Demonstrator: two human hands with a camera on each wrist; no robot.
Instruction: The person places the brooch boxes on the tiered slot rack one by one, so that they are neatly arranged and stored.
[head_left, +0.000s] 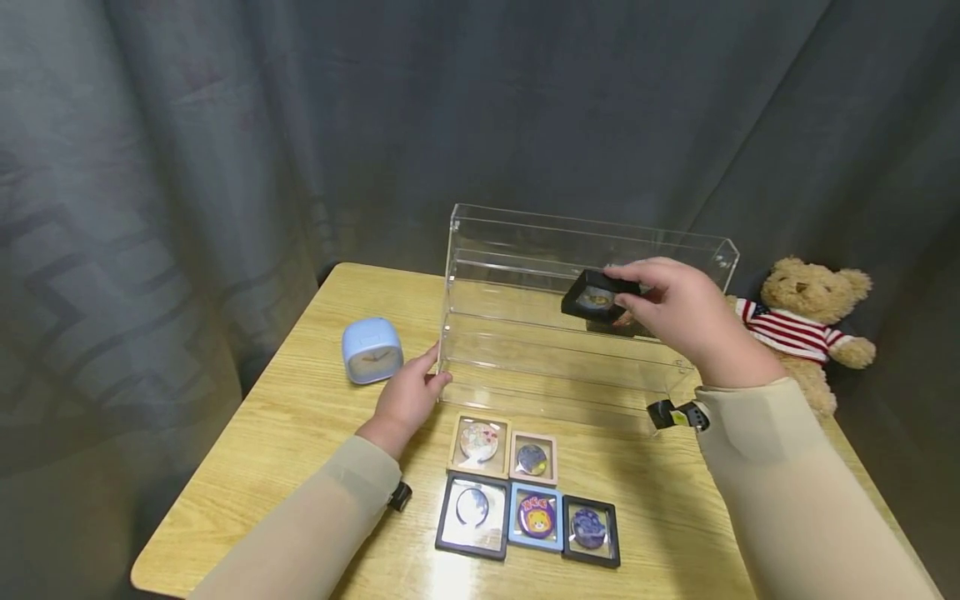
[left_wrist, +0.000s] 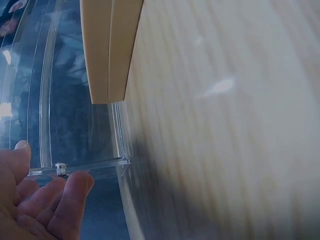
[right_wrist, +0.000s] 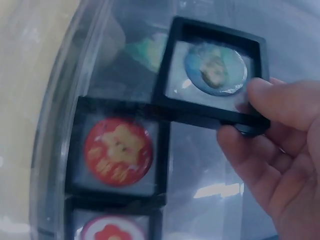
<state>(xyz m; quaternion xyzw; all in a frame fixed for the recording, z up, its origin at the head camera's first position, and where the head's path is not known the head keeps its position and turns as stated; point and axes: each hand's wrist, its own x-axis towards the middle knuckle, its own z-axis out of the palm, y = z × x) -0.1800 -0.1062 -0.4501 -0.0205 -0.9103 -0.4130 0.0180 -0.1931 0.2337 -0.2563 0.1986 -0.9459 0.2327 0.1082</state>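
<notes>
My right hand (head_left: 682, 312) pinches a small black display frame (head_left: 592, 298) by one edge, between thumb and fingers. A round blue badge (right_wrist: 216, 69) sits behind its clear window. The frame is tilted in front of a clear acrylic display rack (head_left: 555, 333). In the right wrist view, a black frame with a red badge (right_wrist: 118, 151) stands in the rack, beside another holding a pink-edged badge (right_wrist: 112, 229). At the rack's left side, my left hand (head_left: 408, 396) grips the clear side panel, thumb in front and fingers around the edge.
Several framed badges lie on the wooden table (head_left: 262, 467) before the rack, including a tan frame (head_left: 478, 446) and a blue frame (head_left: 536, 517). A blue clock (head_left: 372, 350) stands at left, a teddy bear (head_left: 810, 325) at right. Grey curtains (head_left: 360, 125) hang behind.
</notes>
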